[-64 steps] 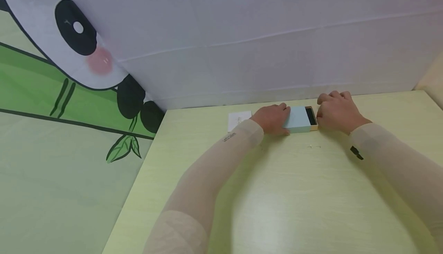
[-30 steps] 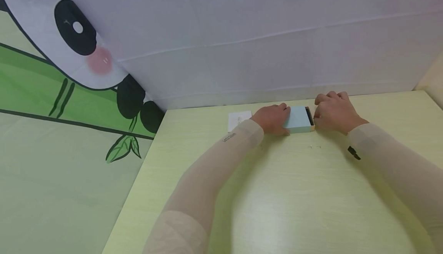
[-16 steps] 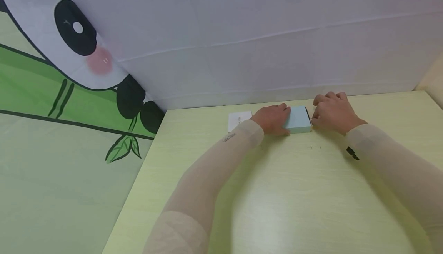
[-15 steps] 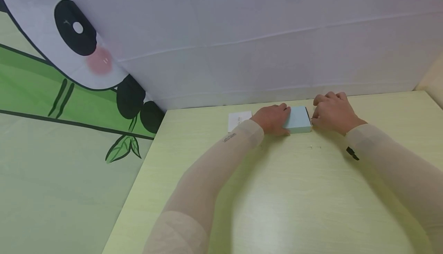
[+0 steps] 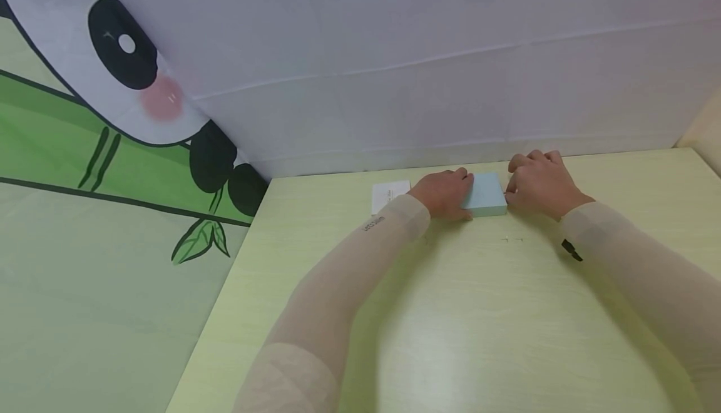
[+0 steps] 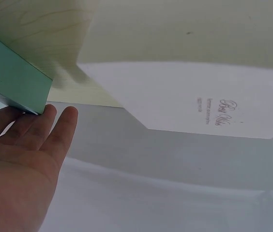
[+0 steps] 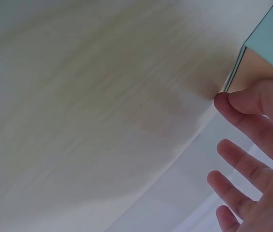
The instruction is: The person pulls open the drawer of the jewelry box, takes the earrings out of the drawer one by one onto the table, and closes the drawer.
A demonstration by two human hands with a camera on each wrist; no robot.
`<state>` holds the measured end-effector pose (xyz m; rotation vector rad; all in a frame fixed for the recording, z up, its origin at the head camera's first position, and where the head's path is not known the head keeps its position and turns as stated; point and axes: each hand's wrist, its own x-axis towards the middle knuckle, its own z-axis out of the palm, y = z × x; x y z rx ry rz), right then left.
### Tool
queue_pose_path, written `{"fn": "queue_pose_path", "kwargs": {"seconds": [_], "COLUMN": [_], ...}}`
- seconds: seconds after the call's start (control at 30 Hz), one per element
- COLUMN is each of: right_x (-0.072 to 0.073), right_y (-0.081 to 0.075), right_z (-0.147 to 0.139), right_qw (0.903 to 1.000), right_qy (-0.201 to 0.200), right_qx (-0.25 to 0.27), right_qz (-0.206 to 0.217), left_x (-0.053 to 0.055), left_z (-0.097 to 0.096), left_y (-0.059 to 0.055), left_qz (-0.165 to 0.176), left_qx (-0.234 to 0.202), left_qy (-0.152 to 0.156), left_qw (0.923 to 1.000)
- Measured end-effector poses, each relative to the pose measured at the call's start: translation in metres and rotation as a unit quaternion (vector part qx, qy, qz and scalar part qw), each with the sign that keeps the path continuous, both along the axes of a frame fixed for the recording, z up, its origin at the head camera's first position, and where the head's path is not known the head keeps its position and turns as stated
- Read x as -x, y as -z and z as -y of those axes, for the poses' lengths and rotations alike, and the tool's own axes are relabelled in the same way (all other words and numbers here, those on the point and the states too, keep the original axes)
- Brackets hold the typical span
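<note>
A pale blue sliding drawer box (image 5: 487,189) lies flat at the table's back edge. My left hand (image 5: 443,194) grips its left end, thumb along the near side and fingers over the far side; the left wrist view shows those fingers against the box (image 6: 18,77). At the opposite end my right hand (image 5: 542,181) has thumb and index fingertips together. The right wrist view puts them right at the tan drawer end (image 7: 256,72), the other fingers spread loosely. Any pull tab between the fingertips is hidden. The blue sleeve covers the drawer in the head view.
A white card (image 5: 387,194) with "Best Wishes" printing lies left of the box. Tiny thin items (image 5: 512,239) rest on the table (image 5: 450,313) in front of it. A pale cloth backdrop (image 5: 394,100) rises behind the table's back edge.
The drawer has slid left into its sleeve until its dark interior no longer shows. My right hand has moved slightly left with it. My left hand has stayed in place.
</note>
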<state>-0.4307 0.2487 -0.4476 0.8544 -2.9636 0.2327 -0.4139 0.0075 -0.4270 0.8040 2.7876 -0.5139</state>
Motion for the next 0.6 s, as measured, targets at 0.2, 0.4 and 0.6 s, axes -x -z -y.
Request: {"fn": "queue_pose_path", "kwargs": {"seconds": [0.2,0.4,0.6], "right_x": [0.0001,-0.0005,-0.0022], "right_y": [0.0020,0.0026,0.0023], "right_z": [0.0002,0.0007,0.0019], "right_qw": [0.9999,0.9998,0.9999], "right_qy": [-0.006,-0.006,-0.004], "right_qx": [0.000,0.006,0.007], "right_qz": [-0.011,-0.016,-0.013], "left_x": [-0.0008,-0.0011,-0.0018], "left_z": [-0.0004,-0.0001,0.0025], "left_y": [-0.0010,-0.0019,-0.0027], "left_qz": [0.002,0.003,0.003], "left_qx": [-0.002,-0.002,-0.007], "left_qy": [-0.005,-0.005,0.000], "left_qw": [1.0000,1.0000,1.0000]}}
